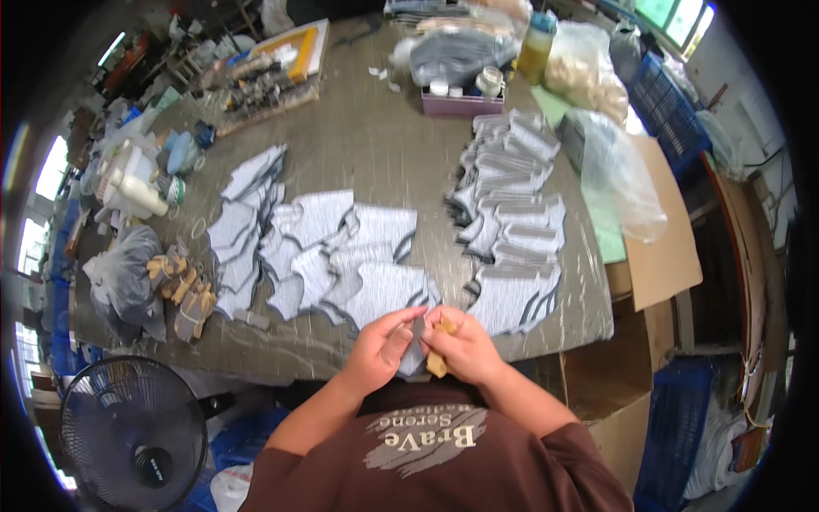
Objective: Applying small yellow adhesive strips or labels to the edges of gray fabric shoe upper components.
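Note:
Close to my body at the table's near edge, my left hand [381,343] pinches a grey cut piece [413,357] that hangs between my hands. My right hand [461,343] is closed around a small tan piece [438,363], and its fingertips meet the grey piece too. What the tan piece is, I cannot make out. Just beyond my hands lie overlapping stacks of heathered grey cut pieces [384,290] with dark edges. On the right, a long row of similar grey pieces [503,294] has darker grey strips [519,205] lying on top.
Bundled tan pieces [196,312] and a grey plastic bag [128,277] sit at the left. A purple box [465,104] with jars and a bottle of yellow liquid [536,47] stand at the back. A fan [132,431] is at lower left, cardboard [661,230] at right.

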